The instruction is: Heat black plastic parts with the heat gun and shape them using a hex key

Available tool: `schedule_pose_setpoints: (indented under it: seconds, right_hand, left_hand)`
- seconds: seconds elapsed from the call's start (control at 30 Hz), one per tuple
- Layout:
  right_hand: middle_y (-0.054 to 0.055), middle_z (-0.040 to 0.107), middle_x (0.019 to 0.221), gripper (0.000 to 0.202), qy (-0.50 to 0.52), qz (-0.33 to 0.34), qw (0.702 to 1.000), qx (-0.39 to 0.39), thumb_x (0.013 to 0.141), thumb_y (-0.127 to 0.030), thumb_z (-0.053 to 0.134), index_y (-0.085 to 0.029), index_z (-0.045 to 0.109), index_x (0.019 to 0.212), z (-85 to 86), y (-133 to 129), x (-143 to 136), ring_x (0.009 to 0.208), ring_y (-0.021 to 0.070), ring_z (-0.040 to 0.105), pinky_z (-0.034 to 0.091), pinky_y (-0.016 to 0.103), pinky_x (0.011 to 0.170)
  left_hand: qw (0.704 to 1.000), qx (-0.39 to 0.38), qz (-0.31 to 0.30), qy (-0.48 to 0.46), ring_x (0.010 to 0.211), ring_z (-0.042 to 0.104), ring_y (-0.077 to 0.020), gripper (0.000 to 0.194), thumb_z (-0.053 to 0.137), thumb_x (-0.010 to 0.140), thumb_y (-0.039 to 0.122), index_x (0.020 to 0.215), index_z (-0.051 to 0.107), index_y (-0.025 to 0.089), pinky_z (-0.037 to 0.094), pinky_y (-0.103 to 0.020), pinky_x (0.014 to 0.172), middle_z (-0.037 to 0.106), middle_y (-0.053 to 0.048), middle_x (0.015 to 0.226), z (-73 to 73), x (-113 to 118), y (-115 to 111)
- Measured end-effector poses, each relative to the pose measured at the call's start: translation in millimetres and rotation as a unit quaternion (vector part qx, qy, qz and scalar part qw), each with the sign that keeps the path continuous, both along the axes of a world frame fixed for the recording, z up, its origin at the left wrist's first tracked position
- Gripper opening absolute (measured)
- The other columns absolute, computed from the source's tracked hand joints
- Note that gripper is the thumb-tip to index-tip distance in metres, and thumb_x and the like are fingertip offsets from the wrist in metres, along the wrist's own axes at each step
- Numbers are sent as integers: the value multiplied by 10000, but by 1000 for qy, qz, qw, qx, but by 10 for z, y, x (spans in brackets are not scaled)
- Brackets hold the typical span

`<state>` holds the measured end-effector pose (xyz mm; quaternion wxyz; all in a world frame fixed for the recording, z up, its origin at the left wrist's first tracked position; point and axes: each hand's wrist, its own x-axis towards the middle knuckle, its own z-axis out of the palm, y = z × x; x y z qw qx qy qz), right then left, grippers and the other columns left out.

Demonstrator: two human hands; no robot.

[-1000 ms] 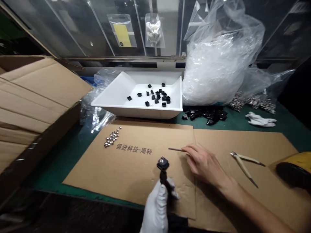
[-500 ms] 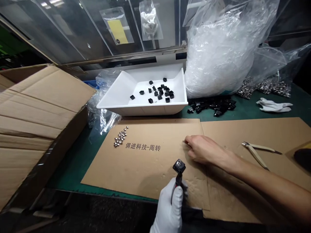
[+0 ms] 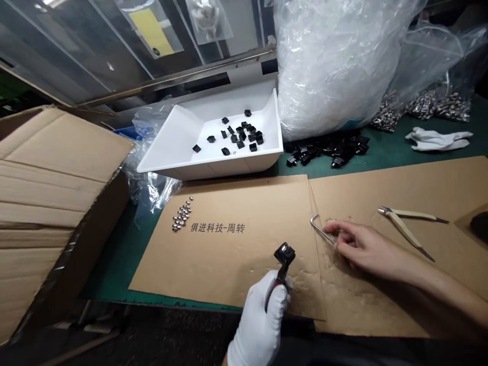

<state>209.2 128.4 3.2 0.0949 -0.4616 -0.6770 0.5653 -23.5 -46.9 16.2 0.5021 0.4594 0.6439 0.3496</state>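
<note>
My left hand [image 3: 261,315], in a white glove, is closed around a dark-handled tool [image 3: 281,276]. At the tool's upper end sits a small black block [image 3: 285,252] with a shiny metal bit on it. My bare right hand [image 3: 358,246] is at the cardboard to the right, fingers curled at the end of a thin silver hex key [image 3: 322,230]. The key's bent end points up and left, and it lies low over the cardboard. Several small silver pieces [image 3: 182,216] lie grouped on the left part of the cardboard [image 3: 213,264].
A white tray [image 3: 209,170] with black blocks stands behind the cardboard. More black blocks [image 3: 331,150] lie beside a large plastic bag [image 3: 335,66]. Pliers [image 3: 407,229] rest at right, a white glove [image 3: 438,140] behind them. An open carton [image 3: 49,203] is at left.
My right hand has moved right, and the silver hex key now shows at its fingers. My left hand still holds the tool and block, now turned slightly. The camera view has shifted.
</note>
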Motion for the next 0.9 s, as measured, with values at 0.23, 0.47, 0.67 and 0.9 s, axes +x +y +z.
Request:
schedule_pose_setpoints:
  seconds: [0.23,0.47,0.67,0.9]
  right_hand:
    - [-48,630,661,179,-72,64,987,130,991,-367,506,-266,651,1022,-13,-106,-75,604,176,596,377,291,577]
    - [-36,596,613,263,-71,21,982,175,1019,-381,430,-254,602,865,-28,-142,-33,539,169,554,358,301,548]
    - [-28,685,667,271,16,-32,984,177,1039,-428,472,-277,697,1047,152,-275,-9,580,175,649,474,288,533]
    - [-25,787,1150,391,173,-19,957,231,1007,-252,575,-399,637,1364,515,-420,-156,998,223,772,655,289,805]
  left_hand:
    - [999,2,-33,19,759,496,-188,516,345,1017,613,887,594,180,394,-309,721,565,-47,808,43,-32,4]
    - [999,-14,-25,-31,705,524,-187,627,329,980,707,834,612,168,407,-308,678,583,-56,752,51,-75,52]
    - [997,-25,-18,-76,687,558,-189,683,346,951,753,822,634,148,428,-304,661,610,-69,736,9,-123,76]
    - [997,-25,-31,-69,695,567,-188,660,327,982,707,817,629,144,442,-301,668,618,-74,752,41,-133,126]
